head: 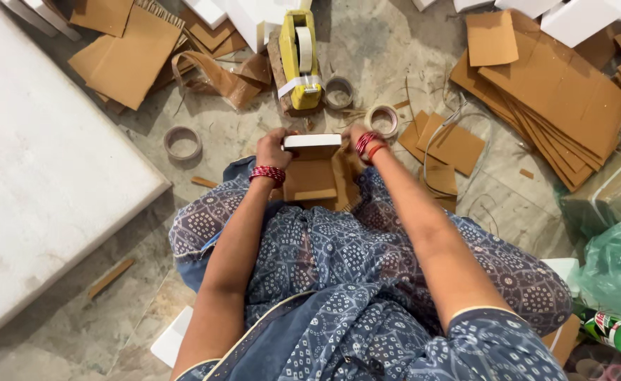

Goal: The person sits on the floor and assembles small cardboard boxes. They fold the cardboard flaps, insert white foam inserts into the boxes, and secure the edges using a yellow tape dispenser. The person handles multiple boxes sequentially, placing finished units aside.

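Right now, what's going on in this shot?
A person sits on the floor and holds a small white-topped box between both hands: the left hand on its left end, the right hand on its right. Brown cardboard pieces rest on the lap just under it. Ahead on the floor stands a yellow tape dispenser, with tape rolls scattered around and stacks of cardboard sheets to the right.
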